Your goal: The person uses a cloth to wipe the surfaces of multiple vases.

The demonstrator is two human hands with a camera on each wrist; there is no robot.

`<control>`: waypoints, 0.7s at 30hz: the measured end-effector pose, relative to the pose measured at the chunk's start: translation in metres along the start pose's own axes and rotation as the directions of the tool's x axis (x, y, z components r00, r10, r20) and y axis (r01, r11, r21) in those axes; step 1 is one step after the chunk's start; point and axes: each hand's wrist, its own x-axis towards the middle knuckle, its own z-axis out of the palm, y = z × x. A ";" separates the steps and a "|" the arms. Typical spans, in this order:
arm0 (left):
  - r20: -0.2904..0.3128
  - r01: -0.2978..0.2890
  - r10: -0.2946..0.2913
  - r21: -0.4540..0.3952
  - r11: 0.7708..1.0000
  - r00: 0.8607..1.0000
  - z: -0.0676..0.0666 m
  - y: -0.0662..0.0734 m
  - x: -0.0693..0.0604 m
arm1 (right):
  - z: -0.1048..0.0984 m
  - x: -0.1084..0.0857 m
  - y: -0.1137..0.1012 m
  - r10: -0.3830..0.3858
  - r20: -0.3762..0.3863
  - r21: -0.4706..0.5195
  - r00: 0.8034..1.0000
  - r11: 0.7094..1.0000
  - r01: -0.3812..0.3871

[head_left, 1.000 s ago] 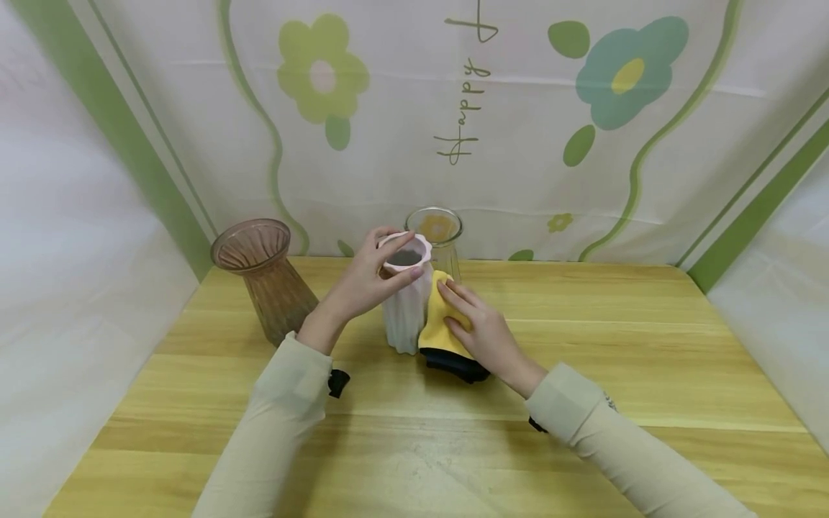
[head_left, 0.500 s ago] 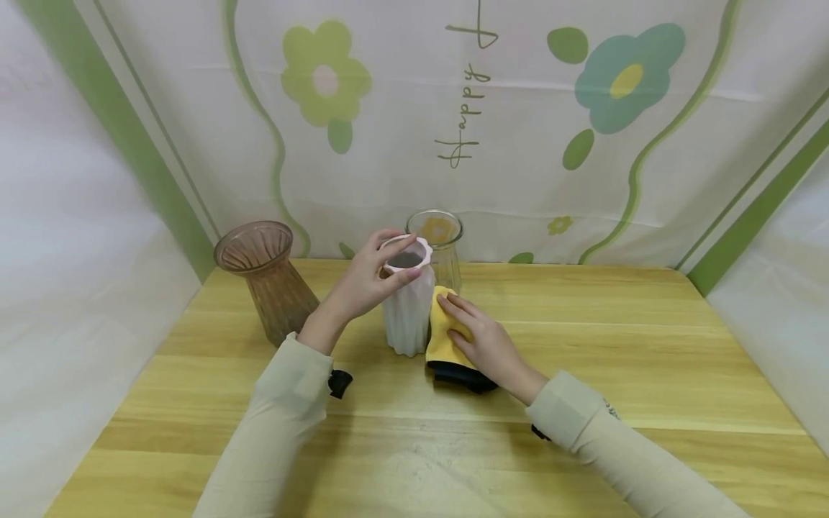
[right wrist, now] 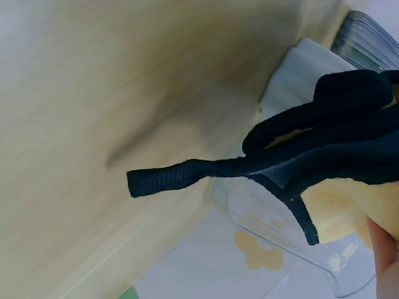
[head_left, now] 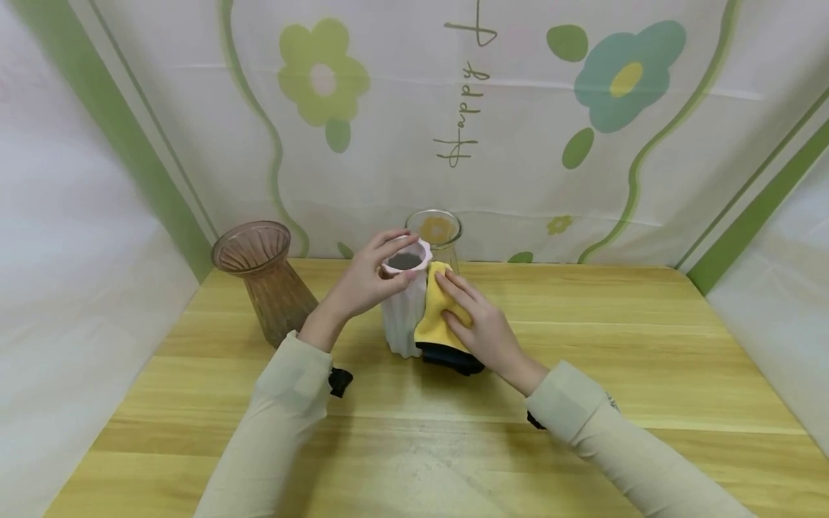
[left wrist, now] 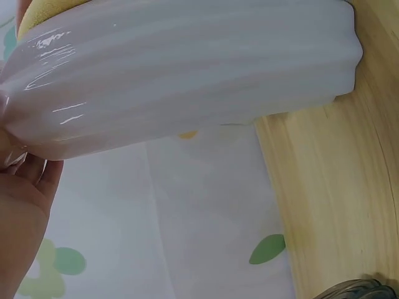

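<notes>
A white ribbed vase with a pinkish rim stands upright on the table. My left hand grips it at the neck, thumb on the near side and fingers over the far rim. A yellow cloth with a dark edge lies against the vase's right side, held under my right hand, whose fingers are extended along it. The left wrist view has the glossy vase across its top, with the left hand at its neck. In the right wrist view the cloth's black edge hangs loose.
A brown ribbed glass vase stands to the left, beside the left forearm. Just behind the white vase is a clear glass vase. A patterned curtain rises along the back edge of the wooden table.
My right hand and the cloth slid down the white vase's side, then back up and slightly left. The left hand has kept its grip at the neck.
</notes>
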 end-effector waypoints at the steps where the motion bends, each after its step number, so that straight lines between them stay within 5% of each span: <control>1: 0.000 -0.007 0.007 -0.003 1.000 1.000 0.000 -0.001 0.000 | 0.000 0.001 -0.001 0.001 -0.002 0.002 1.000 1.000 -0.001; 13: -0.015 0.001 -0.001 0.020 1.000 1.000 -0.002 0.000 -0.003 | 0.005 -0.010 0.007 0.033 0.062 -0.013 0.997 0.999 -0.033; 21: -0.004 0.057 -0.057 0.101 0.993 0.998 -0.007 0.000 -0.003 | 0.008 -0.023 0.014 0.172 0.237 -0.061 0.956 0.985 -0.162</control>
